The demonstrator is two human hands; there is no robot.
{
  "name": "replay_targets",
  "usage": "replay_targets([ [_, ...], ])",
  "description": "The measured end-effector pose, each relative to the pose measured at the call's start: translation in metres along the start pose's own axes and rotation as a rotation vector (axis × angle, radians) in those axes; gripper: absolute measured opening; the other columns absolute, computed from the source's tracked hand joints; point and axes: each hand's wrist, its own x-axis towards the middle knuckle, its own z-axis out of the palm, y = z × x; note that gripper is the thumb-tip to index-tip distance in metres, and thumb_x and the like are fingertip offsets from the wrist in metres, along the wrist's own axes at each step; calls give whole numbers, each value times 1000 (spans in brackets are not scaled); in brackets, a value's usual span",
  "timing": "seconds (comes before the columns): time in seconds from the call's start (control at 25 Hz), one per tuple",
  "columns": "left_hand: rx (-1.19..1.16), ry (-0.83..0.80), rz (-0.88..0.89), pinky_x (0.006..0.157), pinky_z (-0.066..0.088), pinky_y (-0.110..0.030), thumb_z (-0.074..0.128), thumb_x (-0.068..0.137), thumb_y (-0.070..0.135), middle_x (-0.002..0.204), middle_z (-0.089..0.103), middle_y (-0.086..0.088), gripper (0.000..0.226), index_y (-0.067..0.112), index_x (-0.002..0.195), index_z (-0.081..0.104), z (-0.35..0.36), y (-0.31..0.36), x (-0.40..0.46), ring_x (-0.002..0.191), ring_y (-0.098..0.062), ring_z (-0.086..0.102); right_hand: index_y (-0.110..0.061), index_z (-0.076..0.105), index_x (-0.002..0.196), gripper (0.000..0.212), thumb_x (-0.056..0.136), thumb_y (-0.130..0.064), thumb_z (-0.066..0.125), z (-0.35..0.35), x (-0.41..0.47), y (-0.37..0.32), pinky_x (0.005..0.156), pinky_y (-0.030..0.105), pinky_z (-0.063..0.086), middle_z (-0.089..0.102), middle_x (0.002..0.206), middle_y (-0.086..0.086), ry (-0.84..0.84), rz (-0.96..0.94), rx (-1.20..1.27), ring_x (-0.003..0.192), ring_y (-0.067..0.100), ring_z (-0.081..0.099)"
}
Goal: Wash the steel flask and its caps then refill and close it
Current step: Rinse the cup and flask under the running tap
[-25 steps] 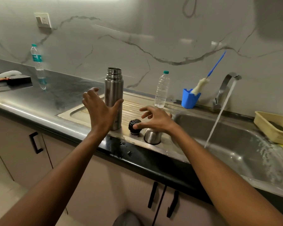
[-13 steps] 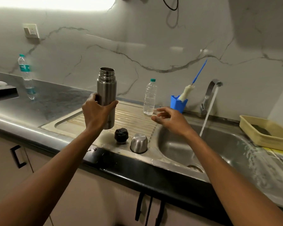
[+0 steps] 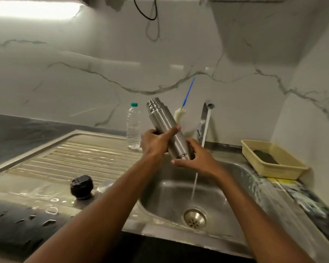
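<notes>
While water runs from the tap (image 3: 207, 109) into the sink (image 3: 171, 198), both hands hold the flask (image 3: 167, 130) over the basin, tilted with its open mouth up and to the left. Left hand (image 3: 156, 144) wraps round the middle of the flask, thumb across the front; right hand (image 3: 196, 158) cups the base, fingers curled behind it. On the wet drainboard (image 3: 65, 158) at the left stands the black cap (image 3: 82, 186); just beside it a steel cap (image 3: 104, 186) shows partly, hidden by the left forearm. A plastic bottle (image 3: 133, 126) stands near the wall, and a brush (image 3: 180, 114) rises behind the flask. At the right, a yellow tray (image 3: 285, 171) rests on the worktop (image 3: 11, 224).
</notes>
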Motion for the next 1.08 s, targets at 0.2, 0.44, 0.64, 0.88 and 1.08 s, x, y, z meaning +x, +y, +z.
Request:
replay_targets([
  [0.2, -191, -162, -294, 81, 64, -45, 92, 72, 31, 109, 71, -13, 57, 10, 114, 59, 51, -54, 11, 93, -28, 74, -28, 45, 146, 85, 75, -42, 89, -24, -1, 55, 73, 19, 54, 58, 129, -5, 46, 174, -39, 99, 3, 60],
  [0.44, -127, -421, -435, 78, 63, -39, 66, 99, 23, 126, 62, -15, 54, 7, 146, 43, 83, -85, 8, 108, -30, 68, -23, 54, 138, 68, 79, -36, 86, -42, -6, 87, 62, 26, 60, 64, 106, -7, 86, 365, 75, 93, 16, 69],
  [0.64, 17, -475, -390, 77, 59, -37, 54, 106, 18, 114, 63, -13, 42, 5, 144, 42, 108, -83, 2, 105, -28, 66, -3, 62, 125, 58, 81, -35, 84, -49, -11, 92, 82, 53, 63, 77, 105, 15, -9, 529, 313, 90, 35, 77],
  [0.88, -125, -430, -312, 94, 59, -48, 76, 91, 27, 122, 63, -11, 67, 19, 145, 38, 114, -92, 7, 108, -30, 67, -7, 58, 130, 63, 77, -22, 88, -59, -14, 99, 90, 61, 58, 74, 113, 22, -192, 577, 379, 102, 41, 74],
  [1.08, 4, -508, -190, 97, 57, -44, 83, 83, 30, 123, 64, -3, 74, 21, 143, 40, 110, -102, 0, 110, -22, 66, -18, 64, 125, 65, 66, -19, 94, -53, -14, 104, 87, 53, 62, 77, 110, 10, -273, 604, 129, 104, 29, 74],
])
